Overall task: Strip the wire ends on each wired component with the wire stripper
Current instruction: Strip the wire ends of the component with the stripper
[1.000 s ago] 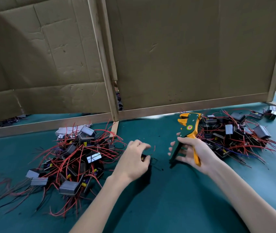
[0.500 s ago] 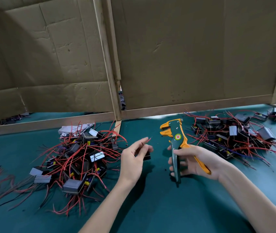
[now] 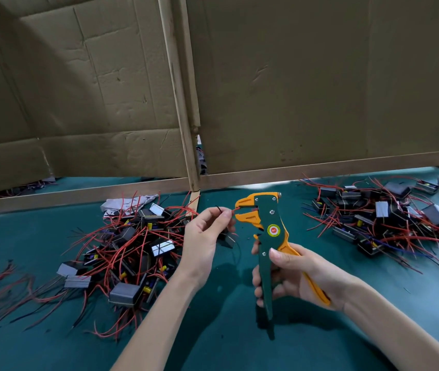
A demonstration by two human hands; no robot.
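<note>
**A:** Which way is the tool pointing?

**B:** I am holding the wire stripper [image 3: 269, 236] nearly upright. Its long axis is running from the handles, low and near me, up to the head farther away. The jaws are opening sideways, toward my left.

**A:** How is it looking?

**B:** The body is dark green, with orange jaws, an orange handle and a round red-and-yellow badge in the middle. The jaws are standing apart.

**A:** And your grip?

**B:** My right hand [image 3: 298, 274] is wrapping both handles: fingers curled round the green one, thumb lying on its front, the orange one running along my palm. My left hand [image 3: 205, 236] is pinching a red wire [image 3: 235, 209] between thumb and forefinger, and its tip is reaching the mouth of the jaws. I cannot tell whether the tip is touching them.

**A:** What is on that wire?

**B:** A small dark component [image 3: 226, 238] is hanging just below my left fingers, partly hidden by them.

**A:** Where is all this happening?

**B:** Above the green table [image 3: 213, 330], between two heaps. The left pile [image 3: 132, 242] of grey blocks and red leads is lying beside my left wrist. The right pile [image 3: 379, 218] is sitting farther off, beyond the tool. Behind everything a cardboard wall [image 3: 306, 89] is standing on wooden framing.
</note>
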